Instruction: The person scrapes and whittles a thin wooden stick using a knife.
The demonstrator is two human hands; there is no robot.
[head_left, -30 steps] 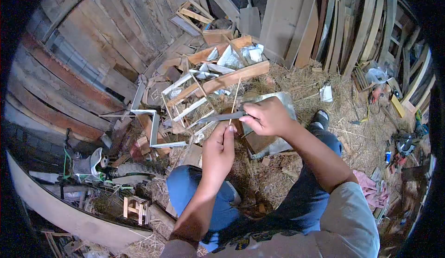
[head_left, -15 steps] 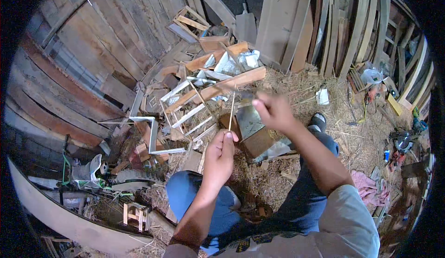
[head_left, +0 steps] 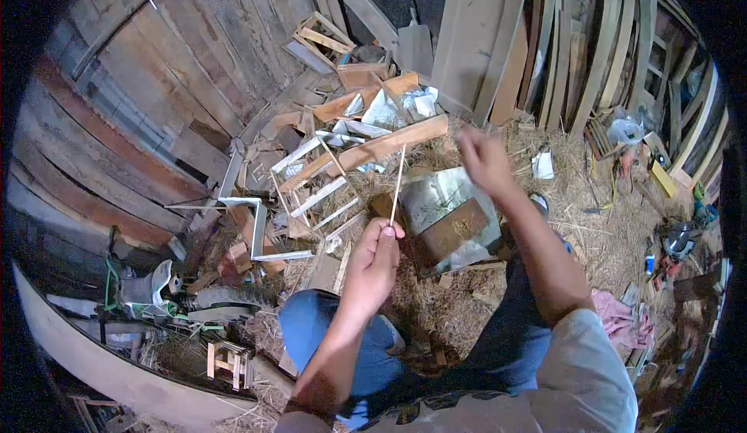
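Knife and stick have parted: a second ago your right hand (head_left: 489, 164) held the blade across the thin wooden stick (head_left: 398, 188), and now that hand is well apart from it, up and to the right. The hand is smeared by motion (it was blurred half a second ago as well), which suggests a quick sweep away. For the work in hand, it means that nothing shows against the stick at this moment except your left hand (head_left: 373, 262), which has stayed in nearly the same place.

Your left fingers are closed together, thumb pressed over the stick and clamping it near its lower end; the upper length rises free, leaning slightly to the right, over the straw-covered floor. Your right fingers look curled, but the blur hides their gap, and no blade can be made out, so you cannot tell from this view whether they are clamped on the knife.

With the right hand lifted, more of the grey sheet (head_left: 428, 199) shows below it, a brown piece (head_left: 450, 231) lying across it. The stick's tip stands, as seen from your head, just below the long plank (head_left: 424, 131), beside the slatted frame (head_left: 318, 197).
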